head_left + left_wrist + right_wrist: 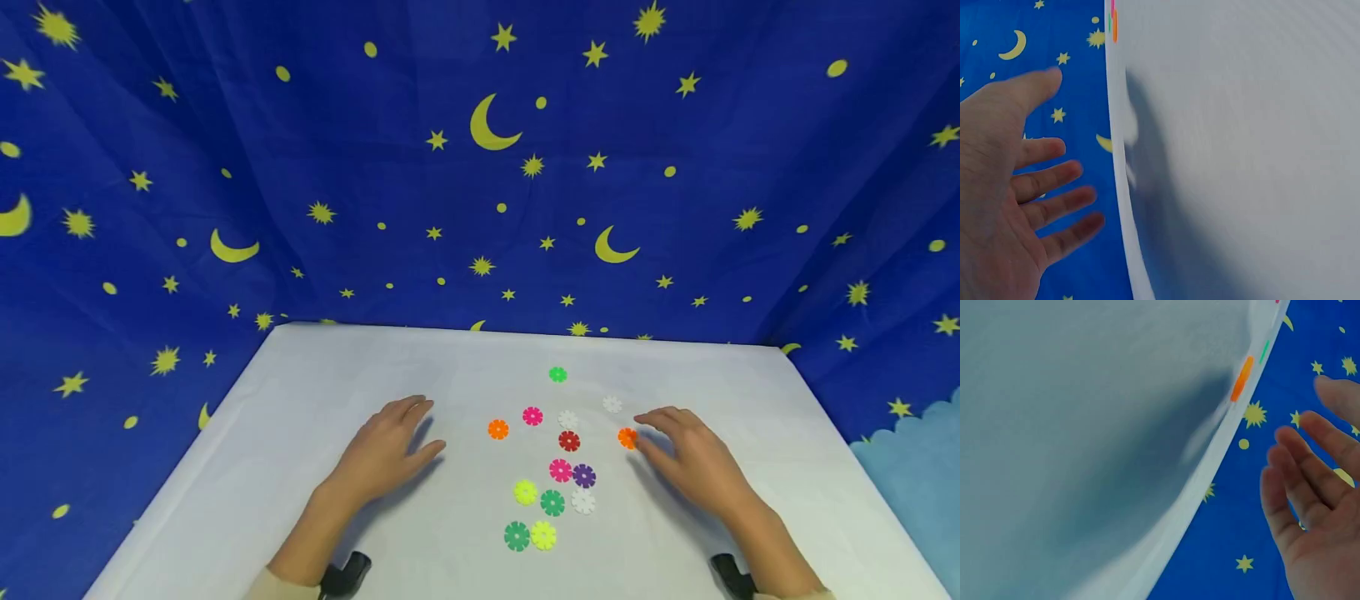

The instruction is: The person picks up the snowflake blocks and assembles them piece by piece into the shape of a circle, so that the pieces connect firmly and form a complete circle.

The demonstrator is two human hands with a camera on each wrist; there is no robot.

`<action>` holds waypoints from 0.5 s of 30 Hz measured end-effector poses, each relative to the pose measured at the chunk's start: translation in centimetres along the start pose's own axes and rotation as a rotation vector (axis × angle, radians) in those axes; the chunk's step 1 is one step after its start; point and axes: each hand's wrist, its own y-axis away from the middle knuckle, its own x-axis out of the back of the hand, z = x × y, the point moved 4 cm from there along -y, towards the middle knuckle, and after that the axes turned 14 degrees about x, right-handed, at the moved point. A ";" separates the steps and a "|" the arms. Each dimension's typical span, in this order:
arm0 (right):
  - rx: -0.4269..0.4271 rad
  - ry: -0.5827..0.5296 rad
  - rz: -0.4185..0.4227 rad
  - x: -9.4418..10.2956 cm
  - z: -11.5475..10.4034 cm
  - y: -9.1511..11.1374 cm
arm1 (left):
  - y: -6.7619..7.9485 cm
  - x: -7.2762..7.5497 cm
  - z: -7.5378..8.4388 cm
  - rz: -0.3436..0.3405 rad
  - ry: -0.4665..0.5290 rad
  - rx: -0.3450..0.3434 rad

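Observation:
Several flat, notched plastic discs lie scattered over the middle of a white-covered table [435, 533]. Left of them, my left hand [386, 454] hovers above the cloth with fingers spread and nothing held; the orange disc [498, 429] is the nearest to it. On the other side my right hand [693, 458] is raised over the table, fingers extended, with its thumb overlapping the edge of another orange disc [626, 438] in the head view. The right wrist view shows this hand [1319, 494] apart from the orange disc [1242, 379]. In the left wrist view, the left palm [997, 206] is bare.
Toward the back lie a bright green disc [558, 375] and a white disc [612, 404]. A dark green disc [517, 536] and a yellow disc [543, 535] touch or nearly touch near the front. A blue star-patterned curtain [420, 183] hangs behind the table.

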 end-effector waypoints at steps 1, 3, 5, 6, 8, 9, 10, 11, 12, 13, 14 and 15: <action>-0.004 -0.024 -0.004 -0.2 0.1 -0.2 | -0.2 -0.1 0.3 0.000 0.024 -0.004; -0.024 -0.075 -0.020 -0.5 0.4 -0.6 | -0.6 -0.5 1.0 -0.008 0.066 -0.006; -0.057 -0.119 -0.042 -0.9 0.7 -0.9 | -1.0 -0.7 1.7 -0.018 0.088 -0.015; -0.072 -0.138 -0.054 -1.0 0.8 -1.1 | -1.2 -0.9 2.1 -0.022 0.098 -0.029; -0.105 -0.170 -0.076 -1.3 1.2 -1.4 | -1.7 -1.1 3.0 -0.035 0.109 -0.058; -0.117 -0.180 -0.088 -1.4 1.3 -1.6 | -1.9 -1.2 3.4 -0.041 0.107 -0.074; -0.129 -0.187 -0.099 -1.5 1.4 -1.7 | -2.2 -1.4 3.8 -0.046 0.100 -0.087; -0.136 -0.192 -0.110 -1.6 1.5 -1.8 | -2.4 -1.6 4.1 -0.051 0.096 -0.096; -0.143 -0.196 -0.121 -1.7 1.6 -1.8 | -2.6 -1.9 4.4 -0.057 0.091 -0.101; -0.149 -0.200 -0.133 -1.8 1.8 -1.9 | -2.8 -2.1 4.6 -0.063 0.088 -0.102; -0.151 -0.204 -0.146 -1.9 1.9 -2.0 | -3.0 -2.3 4.8 -0.069 0.087 -0.101; -0.153 -0.203 -0.157 -2.0 2.0 -2.0 | -3.2 -2.6 4.9 -0.075 0.090 -0.096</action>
